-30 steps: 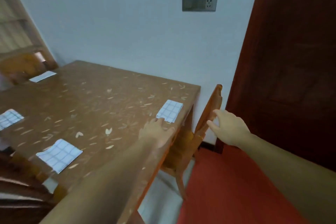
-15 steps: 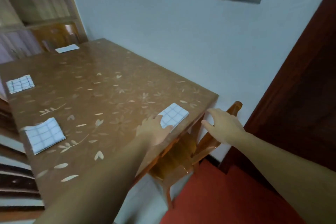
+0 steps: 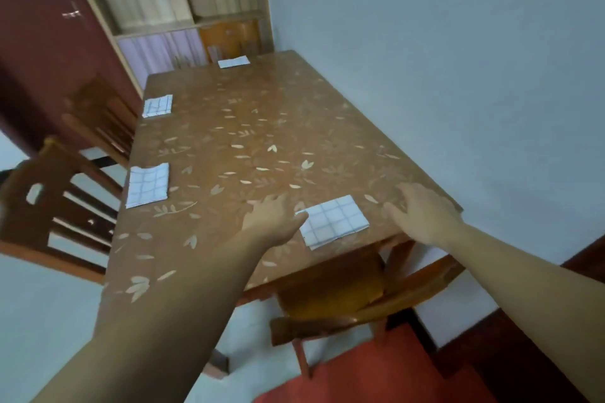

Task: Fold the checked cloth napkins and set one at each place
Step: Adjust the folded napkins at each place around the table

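Flanking the folded checked napkin (image 3: 334,221) at the table's (image 3: 262,127) near edge with left hand (image 3: 275,222), thumb touching its corner, and right hand (image 3: 422,216) just beside, both spread, gripping nothing.

Brown leaf-pattern worktop (image 3: 278,127) w/ 4 folded checked cloths flat on it: first napkin (image 3: 334,221) at 5 o'clock, second napkin (image 3: 148,185) at 8, third napkin (image 3: 157,105) at 10, fourth napkin (image 3: 233,61) at 12. Either side of the first, left hand (image 3: 271,219) & right hand (image 3: 422,213) rest flat.
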The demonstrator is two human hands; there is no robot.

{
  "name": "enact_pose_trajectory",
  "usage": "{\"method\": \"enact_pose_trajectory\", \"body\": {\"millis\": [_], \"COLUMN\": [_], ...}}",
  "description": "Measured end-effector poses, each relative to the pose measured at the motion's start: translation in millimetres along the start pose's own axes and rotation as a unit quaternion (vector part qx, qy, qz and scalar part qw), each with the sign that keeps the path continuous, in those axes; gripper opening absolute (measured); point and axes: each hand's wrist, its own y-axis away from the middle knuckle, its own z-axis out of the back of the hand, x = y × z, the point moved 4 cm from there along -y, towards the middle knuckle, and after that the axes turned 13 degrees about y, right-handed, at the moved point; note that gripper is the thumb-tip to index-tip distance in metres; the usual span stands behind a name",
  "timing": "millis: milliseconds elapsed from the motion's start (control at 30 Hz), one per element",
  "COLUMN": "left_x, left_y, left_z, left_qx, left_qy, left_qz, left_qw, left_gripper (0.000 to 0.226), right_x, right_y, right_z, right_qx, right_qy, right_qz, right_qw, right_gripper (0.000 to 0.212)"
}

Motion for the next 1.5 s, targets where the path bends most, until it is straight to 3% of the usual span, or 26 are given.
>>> {"method": "enact_pose_trajectory", "body": {"millis": [200, 433, 600, 700, 833, 967, 1133, 1333, 1500], "left_x": [0, 26, 35, 56, 40, 26, 28, 34, 37], "left_y": [-13, -66, -85, -99, -106, -129, -126, -110, -102], "left_z": [-10, -35, -62, -88, -100, -124, -146, -144, -147], "left_qx": [-0.024, -0.011, 0.027, 0.057, 0.047, 0.063, 0.053, -0.016, -0.061], "left_qy": [0.013, 0.059, 0.076, 0.06, 0.012, -0.034, -0.083, -0.063, 0.1], "left_qz": [0.06, 0.105, 0.138, 0.157, 0.129, 0.081, 0.055, 0.096, 0.262], "left_qw": [0.998, 0.993, 0.987, 0.984, 0.99, 0.994, 0.994, 0.993, 0.958], "left_gripper": [0.066, 0.065, 0.052, 0.056, 0.054, 0.062, 0.06, 0.052, 0.049], "right_x": [3, 11, 4, 3, 14, 37, 53, 29, 6], "right_y": [-61, -120, -149, -165, -176, -174, -166, -168, -172], "right_z": [-11, -48, -83, -102, -125, -152, -171, -169, -169], "right_qx": [0.023, 0.058, 0.12, 0.14, 0.144, 0.139, 0.127, 0.107, 0.13], "right_qy": [0.007, 0.026, 0.013, 0.026, 0.073, 0.109, 0.128, 0.091, -0.056], "right_qz": [0.082, 0.139, 0.145, 0.177, 0.231, 0.295, 0.338, 0.287, 0.144], "right_qw": [0.996, 0.988, 0.982, 0.974, 0.96, 0.939, 0.924, 0.948, 0.979], "right_gripper": [0.046, 0.054, 0.057, 0.062, 0.048, 0.06, 0.06, 0.047, 0.026]}}
